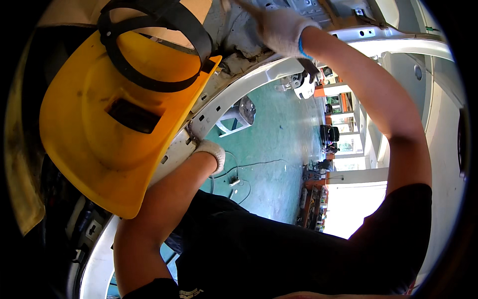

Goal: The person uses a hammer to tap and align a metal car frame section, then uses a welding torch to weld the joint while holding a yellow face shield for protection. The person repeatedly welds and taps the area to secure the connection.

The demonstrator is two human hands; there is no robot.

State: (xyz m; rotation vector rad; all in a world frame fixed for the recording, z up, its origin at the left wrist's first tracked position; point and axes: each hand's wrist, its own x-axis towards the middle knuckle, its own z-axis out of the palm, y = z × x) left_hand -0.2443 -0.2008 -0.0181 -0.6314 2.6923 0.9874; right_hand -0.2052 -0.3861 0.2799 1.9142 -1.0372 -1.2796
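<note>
Yellow plastic makes the curved shell of a mask (114,149), which is with its inner side up, just beside the left forearm; whether the two touch, I cannot tell. It has a dark window (133,116) and a black headband (149,83). The person, in a black shirt (279,254), leans at the curved metal frame (249,81) of a car body, with both arms bare and both hands in pale gloves. The left hand (211,154) is at the edge of this frame, near the mask; its fingers are hidden, so I cannot say if they are spread or pressed together. The right hand (284,32) is lifted across the frame, over the dirty grey metal (244,35) inside. From this glove a thin brown shape (247,7) extends, similar to a handle, but I cannot tell if the fingers pinch it, for they are not clear. Beyond the frame, a white stool (234,117) stands on the green floor (274,164), and a dark cable (259,163) lies in loops nearby.
</note>
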